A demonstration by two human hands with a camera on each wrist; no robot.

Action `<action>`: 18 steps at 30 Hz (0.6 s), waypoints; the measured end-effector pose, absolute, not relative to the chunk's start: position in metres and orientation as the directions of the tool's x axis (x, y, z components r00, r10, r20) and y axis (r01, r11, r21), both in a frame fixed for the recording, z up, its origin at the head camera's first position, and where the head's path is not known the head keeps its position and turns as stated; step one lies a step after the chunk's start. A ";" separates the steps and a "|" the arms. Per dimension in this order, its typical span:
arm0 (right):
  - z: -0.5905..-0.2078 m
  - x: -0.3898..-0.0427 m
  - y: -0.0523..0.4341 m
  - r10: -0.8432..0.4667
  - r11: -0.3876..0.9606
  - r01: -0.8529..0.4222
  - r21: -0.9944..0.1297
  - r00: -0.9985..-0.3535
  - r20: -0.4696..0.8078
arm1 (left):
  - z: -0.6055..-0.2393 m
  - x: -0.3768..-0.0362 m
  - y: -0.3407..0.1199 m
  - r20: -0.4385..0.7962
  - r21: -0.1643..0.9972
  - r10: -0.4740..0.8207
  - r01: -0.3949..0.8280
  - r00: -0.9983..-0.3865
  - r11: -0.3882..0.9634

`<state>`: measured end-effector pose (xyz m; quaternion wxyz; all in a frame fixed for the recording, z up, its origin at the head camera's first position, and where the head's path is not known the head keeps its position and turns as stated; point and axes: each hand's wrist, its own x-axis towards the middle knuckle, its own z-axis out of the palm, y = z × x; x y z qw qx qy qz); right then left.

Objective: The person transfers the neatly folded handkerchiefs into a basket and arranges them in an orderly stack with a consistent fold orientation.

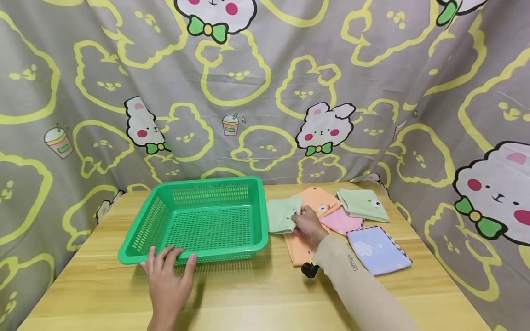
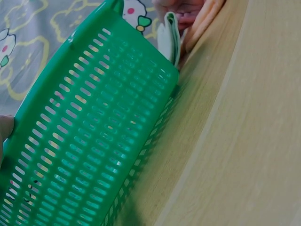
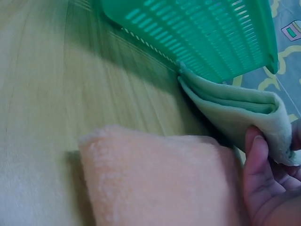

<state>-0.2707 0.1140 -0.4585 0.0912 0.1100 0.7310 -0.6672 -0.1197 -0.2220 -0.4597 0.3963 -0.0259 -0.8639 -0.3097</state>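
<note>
The right hand (image 1: 308, 225) pinches a folded green towel (image 1: 282, 214) lying on the desk (image 1: 256, 294) just beside the green basket (image 1: 198, 220), atop an orange towel (image 1: 300, 250). The left hand (image 1: 167, 280) rests with fingers spread on the basket's near rim.

Both hands positioned relative to the green basket (image 1: 198, 220).
The left hand (image 1: 167, 278) lies palm down at the basket's near rim, fingers straight and spread, fingertips touching the rim. The right hand (image 1: 308, 225), its forearm sleeved, sits just beside the basket's right wall, thumb and fingers pinching a folded pale green cloth (image 1: 281, 214).
</note>
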 end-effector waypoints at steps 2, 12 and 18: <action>-0.456 -0.271 0.116 0.037 0.094 0.271 -0.958 -0.963 -0.268 | -0.459 -0.120 -0.222 0.707 0.511 -0.199 0.296 -0.679 0.807; -0.441 -0.270 0.125 0.034 0.148 0.200 -0.968 -0.980 -0.198 | -0.458 -0.120 -0.221 0.710 0.498 -0.192 0.291 -0.678 0.817; -0.434 -0.269 0.125 0.041 0.127 0.191 -0.973 -0.981 -0.187 | -0.458 -0.120 -0.223 0.708 0.494 -0.188 0.288 -0.680 0.820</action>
